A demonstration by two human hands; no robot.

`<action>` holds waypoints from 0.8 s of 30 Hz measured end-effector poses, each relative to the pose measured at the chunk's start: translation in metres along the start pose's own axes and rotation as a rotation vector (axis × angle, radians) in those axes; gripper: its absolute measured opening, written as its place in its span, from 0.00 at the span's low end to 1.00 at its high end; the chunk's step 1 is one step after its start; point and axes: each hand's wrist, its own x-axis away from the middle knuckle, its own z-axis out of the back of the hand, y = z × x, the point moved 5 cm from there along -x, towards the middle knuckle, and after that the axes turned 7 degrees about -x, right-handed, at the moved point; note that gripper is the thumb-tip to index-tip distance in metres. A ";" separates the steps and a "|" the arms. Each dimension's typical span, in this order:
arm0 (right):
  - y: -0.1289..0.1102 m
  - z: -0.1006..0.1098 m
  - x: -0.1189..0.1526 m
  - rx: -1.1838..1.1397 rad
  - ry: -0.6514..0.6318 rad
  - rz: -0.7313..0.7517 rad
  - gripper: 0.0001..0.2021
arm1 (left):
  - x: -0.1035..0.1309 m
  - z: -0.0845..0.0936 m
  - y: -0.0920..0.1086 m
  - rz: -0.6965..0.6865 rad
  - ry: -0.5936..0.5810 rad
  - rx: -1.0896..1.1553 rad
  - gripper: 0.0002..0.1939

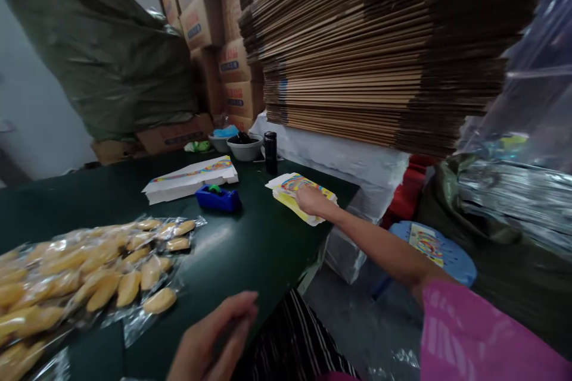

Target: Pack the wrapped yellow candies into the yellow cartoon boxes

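Note:
At the table's right corner, my right hand (310,199) reaches out to a small stack of flat printed cartons (292,199), white and yellow with a colourful swirl. Its curled fingers press on the top carton, and the fingertips are partly hidden. My left hand (218,333) hovers over the near table edge, holding nothing, thumb and fingers apart. To its left lie many clear plastic packets of yellow, oval food pieces (105,286). A blue tape dispenser (218,198) with a green core sits between the packets and a longer white stack of printed cartons (192,178).
On the dark green table (250,250) are a black bottle (270,153) and a grey bowl (245,150) with dark contents. Flattened cardboard (348,71) is piled high behind. A blue stool (456,259) carrying a printed carton (426,243) stands right of the table.

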 end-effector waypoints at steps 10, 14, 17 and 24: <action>-0.110 -0.027 0.098 -0.157 0.103 0.608 0.10 | -0.104 -0.068 -0.006 0.271 0.342 1.024 0.13; -0.114 -0.004 0.096 -0.519 0.282 0.655 0.18 | -0.077 -0.038 -0.017 0.183 0.438 0.948 0.19; -0.109 -0.002 0.073 -0.742 0.061 0.509 0.15 | -0.045 -0.019 -0.025 0.149 0.392 0.807 0.23; -0.147 0.007 0.072 -0.667 -0.212 0.656 0.02 | 0.033 0.037 -0.023 0.002 0.919 0.128 0.29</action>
